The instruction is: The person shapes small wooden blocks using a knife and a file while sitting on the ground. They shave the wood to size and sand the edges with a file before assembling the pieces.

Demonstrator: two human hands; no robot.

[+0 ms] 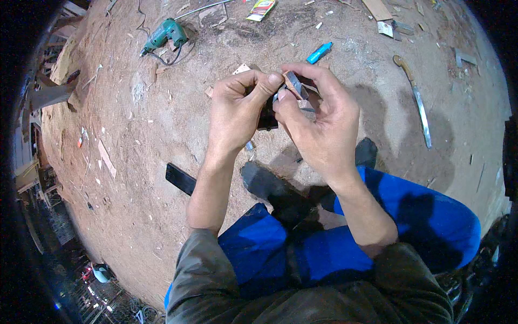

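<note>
Both my hands meet in front of me above the dirt ground. My right hand is closed round a small brown-edged block with a dark grey face, its thumb pressed in toward the left fingertips. My left hand is in a pinch at the same spot, thumb against curled fingers. What lies between those left fingertips is mostly hidden. Just below the fingers a dark, box-like thing shows in part; I cannot tell whether it is held or lies on the ground. A bright blue tube lies beyond my right hand.
A green corded power drill lies far left. To the right is a long blade with a wooden handle. A black phone lies beside my left forearm. A colourful packet and wood scraps are scattered about.
</note>
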